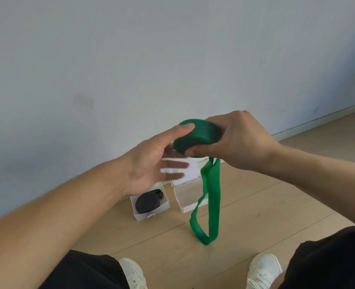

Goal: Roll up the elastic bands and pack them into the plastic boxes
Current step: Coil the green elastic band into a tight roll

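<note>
A green elastic band (196, 136) is wound into a thick roll held in the air, and its loose end hangs down as a long loop toward the floor. My right hand (239, 140) grips the roll from the right side. My left hand (155, 161) is spread beside it, thumb tip touching the roll's left face, fingers blurred. On the floor below stand two clear plastic boxes: the left box (140, 214) holds a rolled black band (147, 204), the right box (182, 205) has its lid up and nothing visible inside.
The boxes stand close to a pale blue-grey wall (130, 59) with a white skirting board at the right. The floor is light wood planks (255, 205). My knees in black trousers and two white shoes (264, 270) frame the bottom of the view.
</note>
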{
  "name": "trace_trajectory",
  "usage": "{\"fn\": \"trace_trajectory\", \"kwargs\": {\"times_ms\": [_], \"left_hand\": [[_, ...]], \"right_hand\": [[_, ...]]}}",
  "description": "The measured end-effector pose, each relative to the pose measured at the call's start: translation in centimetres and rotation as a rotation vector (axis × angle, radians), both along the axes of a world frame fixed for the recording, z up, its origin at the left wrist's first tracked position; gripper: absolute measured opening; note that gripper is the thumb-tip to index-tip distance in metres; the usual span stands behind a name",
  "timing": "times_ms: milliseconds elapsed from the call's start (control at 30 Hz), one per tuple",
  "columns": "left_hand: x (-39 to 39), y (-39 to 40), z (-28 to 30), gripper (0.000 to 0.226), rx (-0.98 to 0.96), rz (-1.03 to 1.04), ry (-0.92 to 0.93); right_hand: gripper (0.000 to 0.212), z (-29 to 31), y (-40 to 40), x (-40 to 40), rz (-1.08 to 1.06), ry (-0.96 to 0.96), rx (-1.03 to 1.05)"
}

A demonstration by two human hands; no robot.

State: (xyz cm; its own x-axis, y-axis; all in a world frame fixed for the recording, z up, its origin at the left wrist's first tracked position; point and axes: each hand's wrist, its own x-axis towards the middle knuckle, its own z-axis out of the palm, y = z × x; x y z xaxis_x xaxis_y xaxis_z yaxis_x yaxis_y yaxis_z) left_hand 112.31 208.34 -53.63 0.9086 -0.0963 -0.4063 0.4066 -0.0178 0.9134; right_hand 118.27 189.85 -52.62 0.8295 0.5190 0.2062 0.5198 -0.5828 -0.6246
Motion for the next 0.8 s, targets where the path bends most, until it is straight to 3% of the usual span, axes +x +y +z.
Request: {"fn": "trace_trajectory", "kwargs": {"times_ms": [100,167,233,300,400,533,800], "left_hand": [[-0.5,-1.0,-0.4,0.067,0.256,0.026,-0.112],[-0.8,-2.0,-0.8,0.074,0.340,0.067,-0.159],[-0.6,-2.0,-0.9,0.071,0.353,0.142,-0.189],[-0.3,-1.5,-0.4,0.063,0.300,0.153,-0.180],[-0.4,-1.2,0.4,0.061,0.128,0.079,-0.140],[-0.6,-1.0,0.7,0.055,-0.028,0.061,-0.106],[-0.8,-1.0,0.6,0.056,-0.129,0.092,-0.039]], "right_hand": [[0.039,-0.3,0.4,-0.5,-0.019,-0.239,-0.250],[0.042,-0.8,0.7,-1.1,0.021,-0.342,-0.262],[0.027,-1.1,0.9,-1.7,0.026,-0.316,-0.164],[0.011,-1.1,1.1,-1.8,0.013,-0.209,0.035],[0.036,-0.4,1.5,-1.5,0.093,0.004,0.264],[0.056,0.1,1.1,-0.7,0.199,0.112,0.318],[0.031,-0.5,0.8,-0.5,0.228,0.140,0.347]]}}
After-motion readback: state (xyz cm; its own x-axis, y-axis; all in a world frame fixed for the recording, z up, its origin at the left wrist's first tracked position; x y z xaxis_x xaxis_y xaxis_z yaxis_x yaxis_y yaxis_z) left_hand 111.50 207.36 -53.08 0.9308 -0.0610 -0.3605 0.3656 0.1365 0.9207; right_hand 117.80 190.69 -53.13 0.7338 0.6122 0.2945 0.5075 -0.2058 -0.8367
